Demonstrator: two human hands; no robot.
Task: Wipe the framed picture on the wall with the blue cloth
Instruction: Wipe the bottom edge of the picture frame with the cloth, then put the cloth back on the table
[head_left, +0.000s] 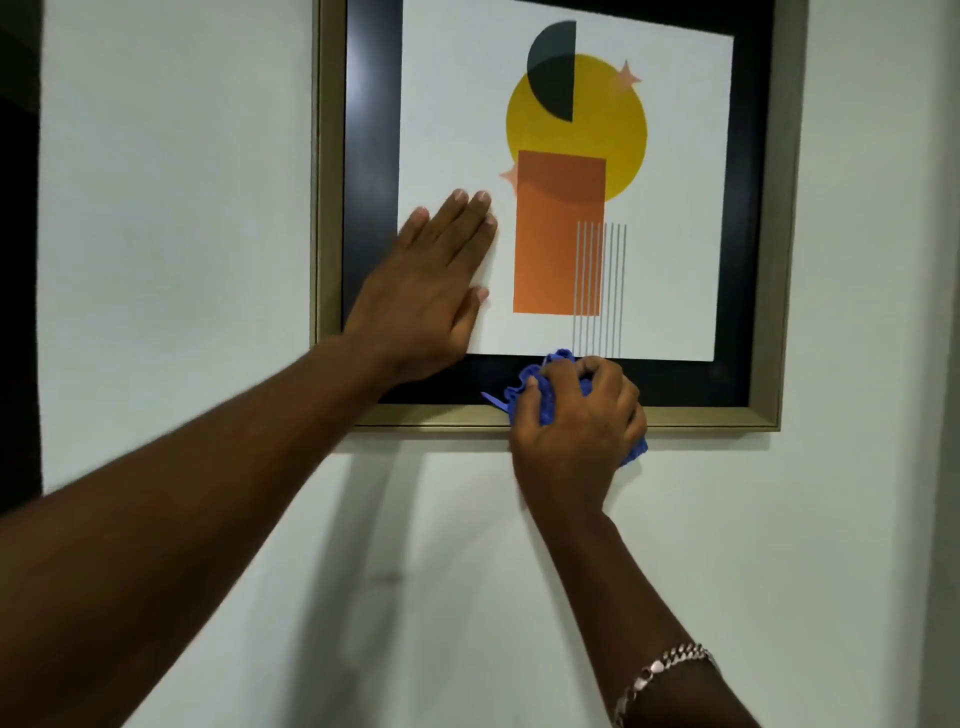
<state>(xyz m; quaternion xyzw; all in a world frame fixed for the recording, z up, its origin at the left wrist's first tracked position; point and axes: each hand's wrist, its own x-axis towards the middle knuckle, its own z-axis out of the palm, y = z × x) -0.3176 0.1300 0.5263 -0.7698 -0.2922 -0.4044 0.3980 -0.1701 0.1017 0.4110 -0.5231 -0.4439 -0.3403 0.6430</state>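
The framed picture (727, 413) hangs on a white wall, with a gold outer frame, a black inner border and a white print of a yellow circle, a dark half-circle and an orange rectangle. My left hand (431, 291) lies flat and open against the print's lower left part, fingers pointing up. My right hand (576, 426) is closed around the bunched blue cloth (530, 384) and presses it on the bottom edge of the frame, near its middle. Most of the cloth is hidden under my fingers; a bit shows at the lower right of the hand.
White wall (182, 208) surrounds the picture on the left, right and below. A dark opening or panel (18, 260) runs down the far left edge. A silver chain bracelet (660, 675) sits on my right wrist.
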